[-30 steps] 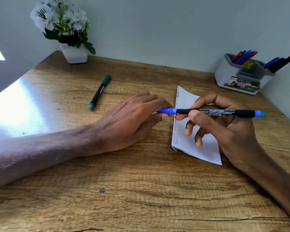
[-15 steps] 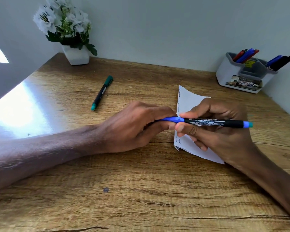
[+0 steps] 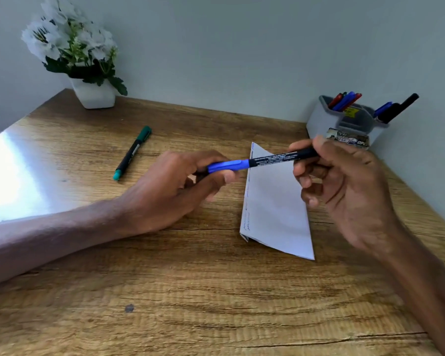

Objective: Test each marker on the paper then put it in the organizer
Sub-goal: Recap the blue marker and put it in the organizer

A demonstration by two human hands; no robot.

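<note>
A blue-capped marker [image 3: 267, 159] with a black barrel is held level above the desk between both hands. My left hand [image 3: 175, 191] pinches its blue cap, and my right hand [image 3: 344, 186] grips the rear of the barrel. Under them lies a folded white paper [image 3: 275, 209] with faint scribbles along its left edge. A green marker [image 3: 132, 153] lies capped on the desk to the left. The grey organizer [image 3: 344, 122] stands at the back right with several markers in it.
A white pot of white flowers [image 3: 88, 73] stands in the back left corner. The wooden desk [image 3: 190, 291] meets walls at the back and right. A bright glare patch covers its left side.
Both hands have lifted the blue marker a little and shifted it right; my right hand now covers the barrel's rear end. The cap still sits on the marker.
</note>
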